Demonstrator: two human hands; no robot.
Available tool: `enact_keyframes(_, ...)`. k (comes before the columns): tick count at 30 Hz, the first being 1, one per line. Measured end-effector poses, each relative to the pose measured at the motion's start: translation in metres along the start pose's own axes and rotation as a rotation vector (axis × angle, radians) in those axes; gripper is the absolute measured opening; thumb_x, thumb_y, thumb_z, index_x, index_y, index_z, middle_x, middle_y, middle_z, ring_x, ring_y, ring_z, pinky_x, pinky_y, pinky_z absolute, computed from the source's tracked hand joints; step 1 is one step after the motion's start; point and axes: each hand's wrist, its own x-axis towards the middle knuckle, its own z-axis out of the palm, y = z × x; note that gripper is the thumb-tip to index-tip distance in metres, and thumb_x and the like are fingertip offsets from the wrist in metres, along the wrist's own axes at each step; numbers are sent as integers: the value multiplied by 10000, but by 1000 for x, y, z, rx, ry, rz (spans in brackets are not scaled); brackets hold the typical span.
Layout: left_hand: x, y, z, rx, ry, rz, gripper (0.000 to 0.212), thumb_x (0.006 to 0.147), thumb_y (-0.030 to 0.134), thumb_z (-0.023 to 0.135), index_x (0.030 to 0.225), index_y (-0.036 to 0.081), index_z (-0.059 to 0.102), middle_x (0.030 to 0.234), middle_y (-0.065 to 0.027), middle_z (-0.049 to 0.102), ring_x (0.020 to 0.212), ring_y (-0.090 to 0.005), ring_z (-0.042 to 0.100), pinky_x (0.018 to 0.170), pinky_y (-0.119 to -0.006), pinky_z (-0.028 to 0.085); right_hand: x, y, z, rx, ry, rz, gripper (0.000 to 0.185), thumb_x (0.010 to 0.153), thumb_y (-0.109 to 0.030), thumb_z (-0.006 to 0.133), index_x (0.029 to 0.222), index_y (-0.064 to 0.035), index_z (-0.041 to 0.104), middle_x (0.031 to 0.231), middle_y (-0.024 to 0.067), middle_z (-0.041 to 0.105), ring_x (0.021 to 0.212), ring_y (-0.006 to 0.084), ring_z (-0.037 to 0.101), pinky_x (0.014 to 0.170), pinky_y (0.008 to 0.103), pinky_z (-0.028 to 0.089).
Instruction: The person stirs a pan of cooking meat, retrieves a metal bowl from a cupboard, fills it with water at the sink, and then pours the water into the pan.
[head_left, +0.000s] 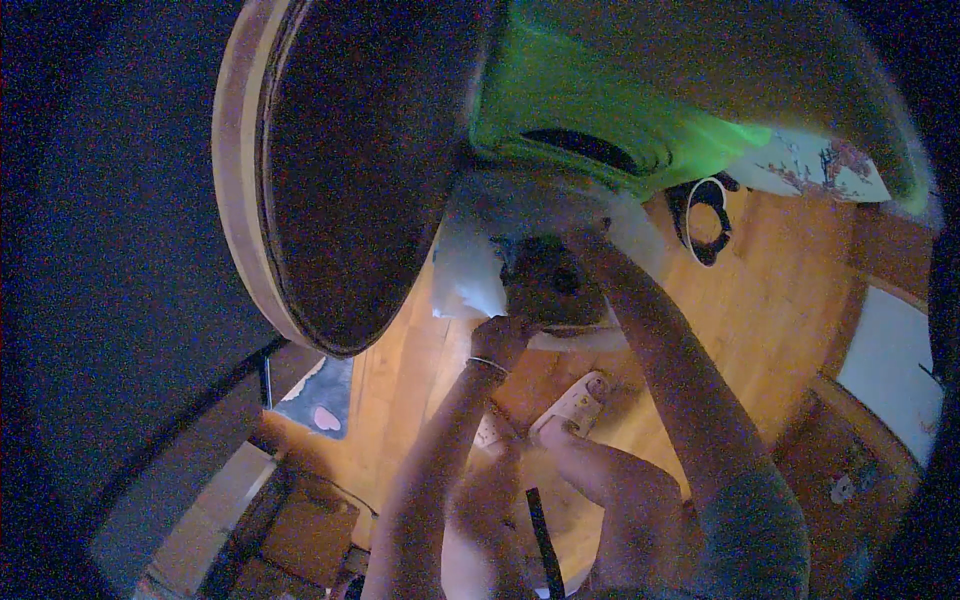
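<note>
In dim light, a whitish, partly see-through plastic bag (469, 274) spreads in front of my knees, with a dark mass (551, 289) in its opening. My left hand (501, 339), with a thin pale band at the wrist, pinches the bag's near edge. Across the opening reaches my right hand (589, 236), at the bag's far right side. Its fingers are lost in shadow, so their grip cannot be made out. What the dark mass is made of is too dark to tell.
Above the bag hangs bright green cloth or film (600, 112). A large round dark panel with a pale rim (236, 150) looms left. A white-rimmed bin with black lining (701, 259) stands on the wooden floor (765, 300). Pale clogs (574, 409) are on my feet; cartons (307, 525) stand lower left.
</note>
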Motion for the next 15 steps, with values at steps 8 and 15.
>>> enact_keyframes(8,-4,-11,2,-183,58,-20,363,851,443,424,873,132,611,719,-158,619,675,-308,608,597,-424,495,-13,17,-2,167,-106,22,248,826,-98,473,1059,-54,545,1025,119,572,927,279,558,800,398,460)
enact_keyframes(15,20,-14,18,-484,204,-37,338,842,407,471,1024,135,554,816,-185,614,780,-314,595,677,-426,484,-46,17,-73,550,-211,48,250,841,-89,472,1078,-49,539,1017,114,577,923,266,563,794,384,467)
